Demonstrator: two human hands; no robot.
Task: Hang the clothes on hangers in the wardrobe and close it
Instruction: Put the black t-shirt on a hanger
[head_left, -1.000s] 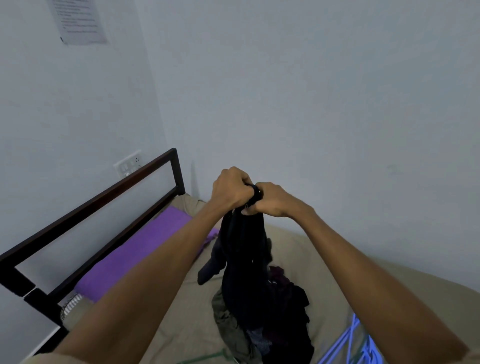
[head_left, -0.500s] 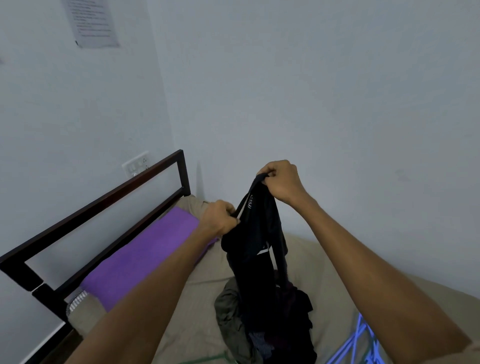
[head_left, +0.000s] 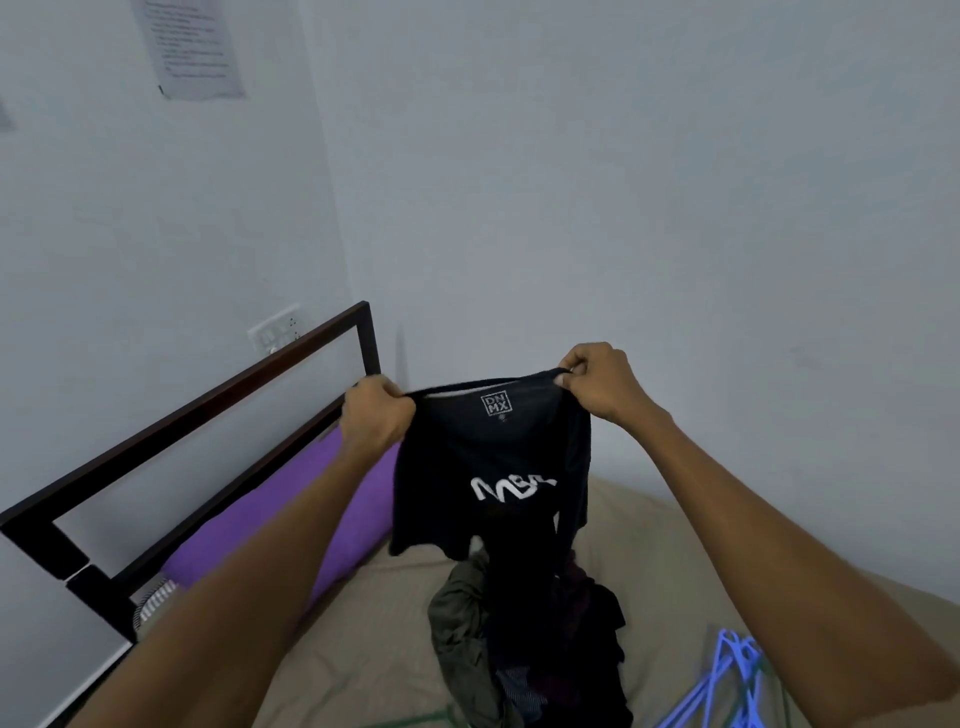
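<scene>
A bed (head_left: 374, 654) with a tan sheet fills the corner, its dark frame (head_left: 197, 415) against the wall. A purple pillow (head_left: 291, 525) lies along that frame. In the air over the bed hangs a black T-shirt (head_left: 493, 478), stretched wide by its collar. Under it sits a pile of dark clothes (head_left: 524, 644), with blue hangers (head_left: 727, 680) just beside. The left hand (head_left: 376, 415) grips one collar end, fingers curled; the right hand (head_left: 597, 382) pinches the other.
</scene>
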